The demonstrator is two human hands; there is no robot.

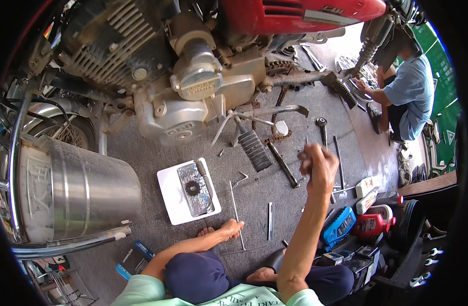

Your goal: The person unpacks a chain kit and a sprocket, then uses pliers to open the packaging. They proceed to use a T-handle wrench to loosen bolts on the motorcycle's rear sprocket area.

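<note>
My left hand is closed beside my knee, around the shaft of a thin T-handle wrench. The wrench's crossbar lies toward me. Raised over the floor on the right, my right hand has its fingers curled into a pinch. A thin tip shows above those fingers, too small to name. Ahead of my left hand, a white box tray holds a clear plastic packet, a small dark sprocket and a length of chain. Above stands a motorcycle engine with a rubber footpeg.
Around the floor lie a ratchet, a dark bar, a long rod and a flat metal strip. Blue and red bottles stand right. A metal drum is left. Another person crouches far right.
</note>
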